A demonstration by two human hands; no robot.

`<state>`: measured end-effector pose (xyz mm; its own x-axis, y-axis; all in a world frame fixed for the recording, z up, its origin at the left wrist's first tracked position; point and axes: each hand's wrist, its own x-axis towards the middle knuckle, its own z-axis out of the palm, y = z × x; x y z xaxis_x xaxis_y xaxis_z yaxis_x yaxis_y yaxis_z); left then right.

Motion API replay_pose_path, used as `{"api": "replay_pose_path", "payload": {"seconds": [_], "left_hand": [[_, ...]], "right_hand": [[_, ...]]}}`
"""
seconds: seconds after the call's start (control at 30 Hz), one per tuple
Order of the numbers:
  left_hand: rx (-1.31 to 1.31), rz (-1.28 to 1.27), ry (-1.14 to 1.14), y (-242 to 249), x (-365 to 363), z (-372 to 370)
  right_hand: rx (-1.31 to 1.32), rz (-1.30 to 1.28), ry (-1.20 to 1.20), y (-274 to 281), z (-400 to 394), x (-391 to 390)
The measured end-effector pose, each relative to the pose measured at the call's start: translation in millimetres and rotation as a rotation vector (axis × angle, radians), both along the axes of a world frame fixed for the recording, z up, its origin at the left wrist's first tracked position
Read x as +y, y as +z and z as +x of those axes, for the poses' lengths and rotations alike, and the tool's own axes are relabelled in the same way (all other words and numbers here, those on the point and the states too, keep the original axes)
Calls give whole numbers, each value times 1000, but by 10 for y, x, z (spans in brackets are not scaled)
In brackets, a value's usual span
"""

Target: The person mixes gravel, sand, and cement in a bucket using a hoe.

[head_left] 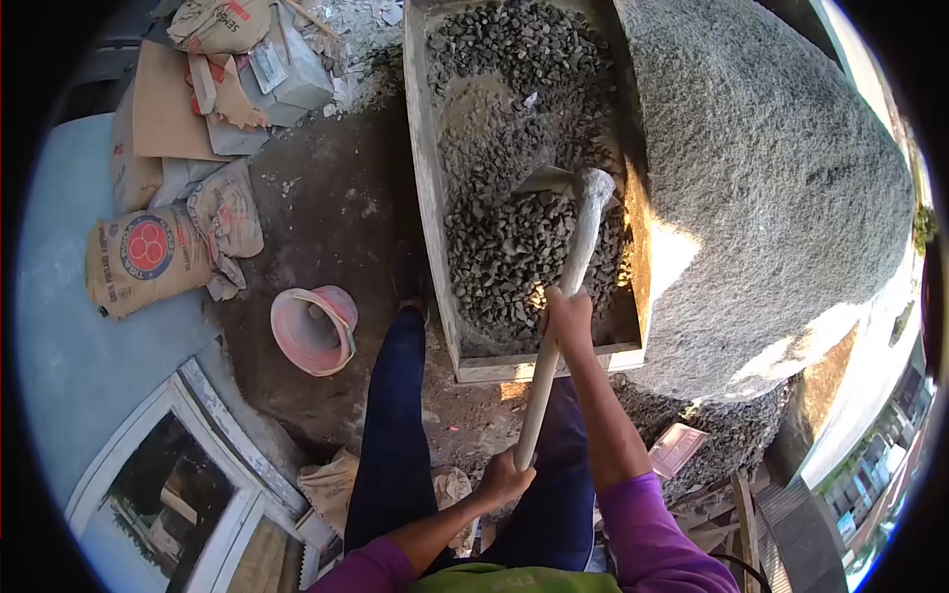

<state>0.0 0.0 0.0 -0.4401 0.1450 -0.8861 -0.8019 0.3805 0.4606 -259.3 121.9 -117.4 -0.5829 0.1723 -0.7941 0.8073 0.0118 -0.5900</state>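
Left hand (506, 478), right hand (568, 321) grip hoe (540, 395) over gravel trough (427, 178)

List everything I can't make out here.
In the head view:
- Lower tip of the handle: covered by the left hand.
- Far end of the trough: cut off by the picture's top edge.
- Right foot: out of sight, apparently behind the trough's near end.
- Small print on the sack: too small to read.
- Lump inside the bucket: too small to identify.
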Motion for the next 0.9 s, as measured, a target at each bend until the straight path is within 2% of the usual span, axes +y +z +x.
{"api": "replay_pose_path", "payload": {"seconds": [0.03,0.07,0.1,0.17,0.23,0.3,0.33,0.37,0.43,0.47,0.5,0.6,0.67,0.73,0.8,0.9], "left_hand": [[42,1,34,-93,-51,117],[82,-9,27,-268,-70,187],[-45,152,26,459,172,364],[64,130,13,110,117,24],[246,122,2,-345,161,-828],[469,231,96,-813,296,-1704],[339,268,95,-970,306,-2200],[431,277,158,-1152,368,-2615],[451,276,138,-1544,441,-3300],[388,324,229,-1550,455,-3559],[420,321,235,-1760,523,-3641],[374,195,238,-2001,670,-3429],[401,145,195,-1922,783,-3198],[266,234,332,-1903,1031,-2857],[171,233,418,-1630,977,-2659],[66,189,364,-1149,731,-2231]], "right_hand": [[40,24,5,-89,139,-90],[54,-46,-54,196,102,-187],[-51,100,-68,958,170,161],[44,56,-98,1037,-268,61],[241,121,-45,1118,-1073,5],[438,147,-13,1080,-1924,22],[516,197,51,980,-2345,57],[570,203,109,760,-2751,131],[623,294,101,441,-3389,93],[610,295,159,77,-3669,183],[597,343,186,-321,-3874,228],[479,314,168,-831,-3683,366],[475,271,145,-870,-3470,438],[436,373,260,-750,-3287,283],[343,353,310,-569,-3116,150],[224,263,226,-516,-2614,163]]}}
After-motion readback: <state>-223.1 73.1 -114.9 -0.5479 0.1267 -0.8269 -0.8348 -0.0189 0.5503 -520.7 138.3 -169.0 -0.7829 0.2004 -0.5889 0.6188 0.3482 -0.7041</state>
